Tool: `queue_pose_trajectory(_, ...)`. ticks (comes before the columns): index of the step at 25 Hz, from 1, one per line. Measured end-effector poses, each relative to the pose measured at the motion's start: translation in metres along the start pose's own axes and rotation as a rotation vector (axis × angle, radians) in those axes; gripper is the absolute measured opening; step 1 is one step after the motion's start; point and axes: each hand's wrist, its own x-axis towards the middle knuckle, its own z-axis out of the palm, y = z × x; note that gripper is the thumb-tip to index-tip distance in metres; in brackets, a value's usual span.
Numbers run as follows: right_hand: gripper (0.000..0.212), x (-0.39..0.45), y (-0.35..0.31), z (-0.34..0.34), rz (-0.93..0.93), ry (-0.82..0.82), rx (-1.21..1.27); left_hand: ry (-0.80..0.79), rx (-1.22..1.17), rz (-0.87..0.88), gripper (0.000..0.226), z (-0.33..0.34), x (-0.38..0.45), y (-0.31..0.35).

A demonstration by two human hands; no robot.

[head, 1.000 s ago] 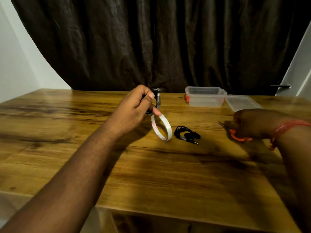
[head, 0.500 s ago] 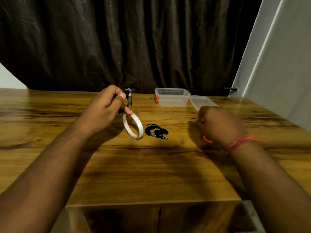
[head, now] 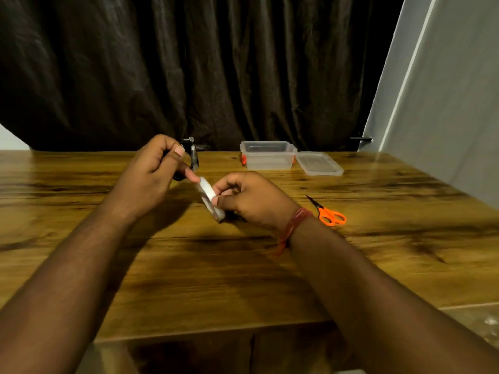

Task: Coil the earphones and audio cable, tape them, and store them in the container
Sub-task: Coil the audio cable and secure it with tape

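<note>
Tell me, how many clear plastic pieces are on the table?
2: a clear plastic container at the far edge, its flat clear lid beside it on the right. None seems hidden.

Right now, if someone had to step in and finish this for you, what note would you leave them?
Left hand grips the coiled black cable and touches the tape roll.
Right hand pinches the roll.
Scissors lie on the table to the right; container sits open at the back, lid beside it.
Done: cable coiled.
Left: tape it, handle the earphones, which are hidden now, store both.
</note>
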Motion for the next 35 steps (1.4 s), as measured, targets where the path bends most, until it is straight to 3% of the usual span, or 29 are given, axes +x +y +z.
queue_pose_trajectory(2, 0.011, -0.010, -0.004, -0.014, -0.076, 0.093, -0.144, 0.089, -0.053, 0.001, 0.018, -0.003, 0.001, 0.000)
queue_pose_trajectory(5, 0.016, -0.029, 0.003, -0.052, -0.135, 0.286, -0.685, 0.092, -0.033, -0.019, 0.019, -0.002, 0.002, -0.003)
queue_pose_trajectory(8, 0.023, -0.040, 0.020, -0.072, -0.034, 0.282, -1.026, 0.034, -0.009, -0.019, 0.019, 0.001, 0.001, -0.008)
queue_pose_trajectory(11, 0.023, -0.047, 0.035, -0.066, 0.046, 0.218, -1.121, 0.006, 0.007, -0.019, 0.021, 0.003, 0.001, -0.010)
queue_pose_trajectory(17, 0.018, -0.041, 0.047, -0.066, -0.013, 0.132, -1.193, -0.048, 0.014, -0.021, 0.021, 0.006, 0.001, -0.014)
queue_pose_trajectory(20, 0.014, -0.033, 0.035, -0.070, -0.038, 0.157, -1.045, -0.058, -0.061, -0.046, 0.021, 0.008, 0.001, -0.013)
queue_pose_trajectory(23, 0.013, -0.002, 0.006, -0.057, -0.235, 0.262, -0.508, -0.116, -0.195, -0.107, 0.023, 0.010, 0.002, -0.010)
queue_pose_trajectory(26, 0.014, 0.027, -0.007, -0.031, -0.363, 0.109, -0.138, -0.181, -0.243, -0.146, 0.022, 0.011, 0.001, -0.012)
queue_pose_trajectory(29, 0.017, 0.036, 0.004, -0.020, -0.374, -0.048, 0.014, -0.255, -0.199, -0.095, 0.020, 0.013, -0.001, -0.014)
queue_pose_trajectory(35, 0.014, 0.038, 0.015, -0.018, -0.280, -0.145, 0.284, -0.289, -0.208, -0.091, 0.017, 0.018, 0.002, -0.016)
